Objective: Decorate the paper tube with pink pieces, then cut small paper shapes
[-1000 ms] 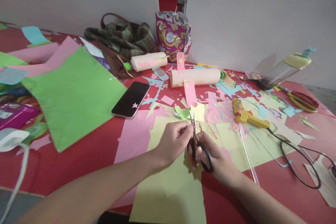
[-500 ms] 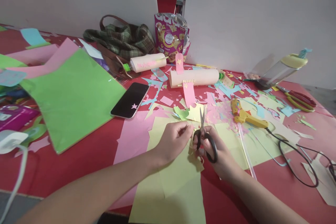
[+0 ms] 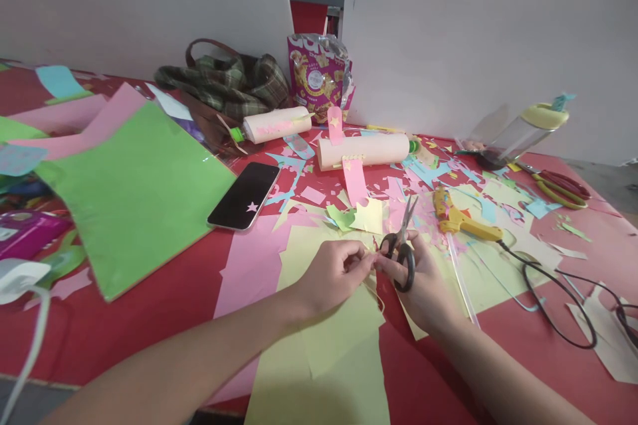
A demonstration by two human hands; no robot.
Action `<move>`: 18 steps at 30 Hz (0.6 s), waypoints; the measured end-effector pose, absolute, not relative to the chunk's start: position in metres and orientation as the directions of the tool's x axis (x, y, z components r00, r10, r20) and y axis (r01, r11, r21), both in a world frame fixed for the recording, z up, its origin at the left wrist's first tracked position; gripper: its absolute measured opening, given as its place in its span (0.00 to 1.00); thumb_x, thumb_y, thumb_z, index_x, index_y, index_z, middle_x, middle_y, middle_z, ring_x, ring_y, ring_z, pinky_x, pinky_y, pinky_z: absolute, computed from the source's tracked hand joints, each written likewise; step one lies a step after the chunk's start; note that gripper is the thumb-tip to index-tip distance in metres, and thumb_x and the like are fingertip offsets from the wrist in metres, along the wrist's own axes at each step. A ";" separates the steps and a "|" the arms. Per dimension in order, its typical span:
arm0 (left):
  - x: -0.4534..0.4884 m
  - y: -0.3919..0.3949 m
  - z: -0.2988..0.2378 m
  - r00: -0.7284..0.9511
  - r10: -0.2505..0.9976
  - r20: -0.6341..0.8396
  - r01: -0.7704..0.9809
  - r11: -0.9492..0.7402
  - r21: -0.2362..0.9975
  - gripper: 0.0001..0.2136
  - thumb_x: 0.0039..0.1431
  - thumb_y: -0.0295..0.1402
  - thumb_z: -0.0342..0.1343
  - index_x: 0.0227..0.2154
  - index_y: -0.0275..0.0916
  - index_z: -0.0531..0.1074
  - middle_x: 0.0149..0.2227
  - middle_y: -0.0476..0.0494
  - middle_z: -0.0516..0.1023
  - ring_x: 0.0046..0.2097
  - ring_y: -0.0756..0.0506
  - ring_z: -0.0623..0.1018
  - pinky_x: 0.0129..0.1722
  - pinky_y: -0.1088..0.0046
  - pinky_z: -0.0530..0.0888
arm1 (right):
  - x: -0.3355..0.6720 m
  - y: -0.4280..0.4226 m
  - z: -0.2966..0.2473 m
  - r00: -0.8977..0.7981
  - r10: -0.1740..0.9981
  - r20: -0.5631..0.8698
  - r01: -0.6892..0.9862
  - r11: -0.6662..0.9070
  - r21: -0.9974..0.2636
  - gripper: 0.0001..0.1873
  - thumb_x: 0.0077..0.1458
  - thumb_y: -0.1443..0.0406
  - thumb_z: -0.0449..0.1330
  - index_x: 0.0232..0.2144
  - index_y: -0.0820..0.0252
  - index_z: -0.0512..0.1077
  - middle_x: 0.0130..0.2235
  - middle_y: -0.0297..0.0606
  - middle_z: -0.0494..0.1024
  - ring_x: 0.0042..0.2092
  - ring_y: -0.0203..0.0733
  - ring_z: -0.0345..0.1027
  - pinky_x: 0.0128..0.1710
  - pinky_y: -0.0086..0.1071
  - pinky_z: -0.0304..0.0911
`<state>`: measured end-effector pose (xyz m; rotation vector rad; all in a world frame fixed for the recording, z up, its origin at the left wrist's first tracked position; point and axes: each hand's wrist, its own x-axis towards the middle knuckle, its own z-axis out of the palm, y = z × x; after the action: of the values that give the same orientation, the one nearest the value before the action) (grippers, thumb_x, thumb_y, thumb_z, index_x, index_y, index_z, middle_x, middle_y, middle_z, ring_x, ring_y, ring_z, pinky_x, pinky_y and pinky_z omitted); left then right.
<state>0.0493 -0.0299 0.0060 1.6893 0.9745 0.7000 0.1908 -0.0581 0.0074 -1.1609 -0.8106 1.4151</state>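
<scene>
My right hand (image 3: 423,285) grips black-handled scissors (image 3: 403,239), blades pointing away and tilted right. My left hand (image 3: 331,275) is closed in a pinch on a tiny piece of paper, too small to name, right beside the scissor handles. Both hands hover over yellow paper sheets (image 3: 339,332) lying on the red table (image 3: 149,319). A pink sheet (image 3: 249,259) lies just left of the yellow ones.
A yellow glue gun (image 3: 461,220) with a black cord lies to the right. A phone (image 3: 244,196), a green sheet (image 3: 134,192), two paper-wrapped bottles (image 3: 366,148), a snack bag (image 3: 319,76), a plaid bag (image 3: 224,83), red-handled scissors (image 3: 561,187) and paper scraps surround the hands.
My right hand swung the scissors from upright to tilted right and moved slightly right. A cut yellow piece dropped onto the sheet below. The left hand kept its pinch.
</scene>
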 end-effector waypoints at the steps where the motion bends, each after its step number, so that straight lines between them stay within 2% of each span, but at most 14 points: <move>1: 0.049 -0.030 0.005 0.507 0.862 -0.004 0.279 -0.160 0.947 0.14 0.55 0.36 0.43 0.17 0.36 0.58 0.17 0.54 0.54 0.21 0.55 0.55 0.20 0.78 0.54 | 0.191 -0.058 0.007 0.058 0.976 -0.209 -0.311 -0.182 -0.933 0.16 0.39 0.69 0.62 0.27 0.55 0.57 0.28 0.27 0.64 0.27 0.31 0.60 0.28 0.27 0.59; 10: 0.047 -0.027 0.008 0.515 0.857 0.009 0.308 -0.195 0.931 0.14 0.56 0.35 0.40 0.18 0.36 0.60 0.17 0.54 0.55 0.22 0.54 0.57 0.22 0.78 0.56 | 0.190 -0.059 0.009 0.077 0.982 -0.174 -0.235 -0.152 -0.960 0.15 0.41 0.69 0.60 0.28 0.55 0.56 0.29 0.27 0.64 0.26 0.30 0.59 0.26 0.26 0.57; 13: 0.042 -0.016 0.008 0.479 0.877 0.023 0.398 -0.240 0.886 0.14 0.55 0.35 0.41 0.18 0.36 0.60 0.17 0.53 0.57 0.22 0.54 0.58 0.22 0.78 0.56 | 0.190 -0.059 0.009 0.091 0.982 -0.165 -0.181 -0.147 -0.972 0.15 0.41 0.69 0.60 0.28 0.55 0.55 0.28 0.27 0.63 0.25 0.30 0.58 0.25 0.26 0.57; 18: 0.024 0.012 0.012 0.438 0.898 0.041 0.591 -0.322 0.740 0.15 0.52 0.35 0.42 0.13 0.36 0.55 0.16 0.54 0.55 0.20 0.54 0.56 0.21 0.77 0.54 | 0.190 -0.059 0.011 0.078 0.984 -0.163 -0.123 -0.152 -0.981 0.15 0.42 0.68 0.59 0.28 0.54 0.54 0.28 0.28 0.62 0.25 0.30 0.57 0.22 0.25 0.56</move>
<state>0.0242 0.0117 0.0118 2.0355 1.2462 0.6014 0.1905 -0.0593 0.0108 -1.2752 -0.9791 1.3108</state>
